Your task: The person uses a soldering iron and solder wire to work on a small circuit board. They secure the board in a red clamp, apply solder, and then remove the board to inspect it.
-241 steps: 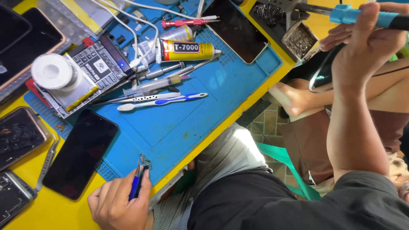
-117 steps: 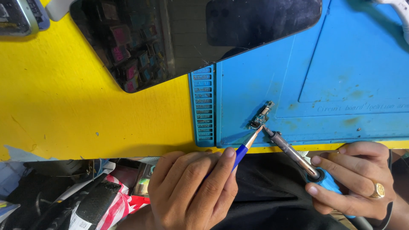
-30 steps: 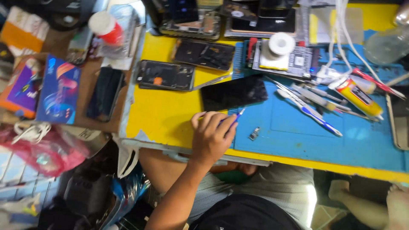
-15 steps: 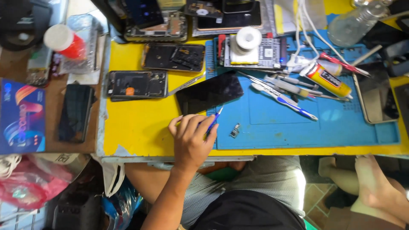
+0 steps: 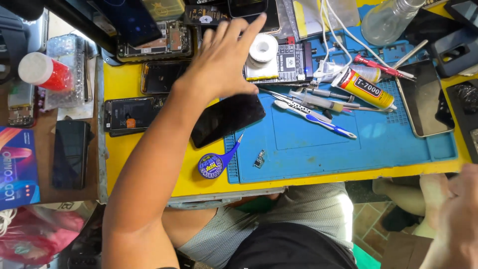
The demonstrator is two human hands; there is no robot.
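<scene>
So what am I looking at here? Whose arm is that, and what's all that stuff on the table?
The picture comes from a small camera worn on a person's head, so you look down just as they do. The long arm is their own left arm. Its hand is stretched out over the table with the fingers spread, holding nothing, close to a white roll of tape. Their right hand is the blurry shape at the bottom right; whether it holds anything is hard to tell.

The yellow table has a blue work mat on it. A dark phone lies partly on the mat's corner. Nearby are a blue-handled tool, a tiny metal part, a toothbrush and a yellow glue tube. Opened phones sit along the back.
</scene>
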